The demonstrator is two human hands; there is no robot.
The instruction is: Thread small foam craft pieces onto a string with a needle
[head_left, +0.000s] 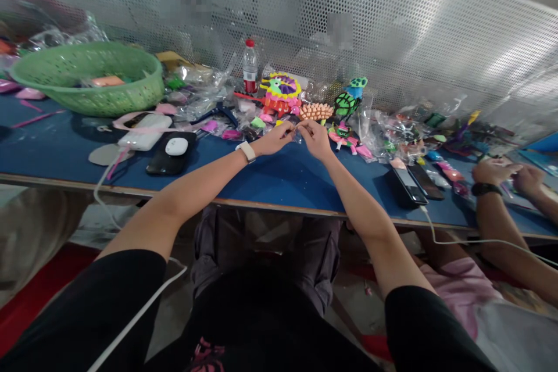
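Note:
Above the blue tabletop (pixel 279 180), my left hand (pixel 279 137) and my right hand (pixel 314 136) meet with fingertips pinched together. Whatever sits between the fingers is too small to make out. Just behind them lies a spiky orange-brown clay figure (pixel 316 111). Farther back stands a yellow, purple and pink clay figure (pixel 281 93). To the right of my right hand is a pink and green clay figure (pixel 343 136), with a green and blue one (pixel 349 102) behind it. Bits of coloured clay in plastic bags lie around my hands, a green piece (pixel 258 122) among them.
A green basket (pixel 131 96) stands at the left. Near it are a white power bank (pixel 146 132) and a black phone (pixel 159 161) with a white case on top. A bottle (pixel 250 67) stands at the back. Phones (pixel 407 186) and a co-worker's hands (pixel 497 170) are at right.

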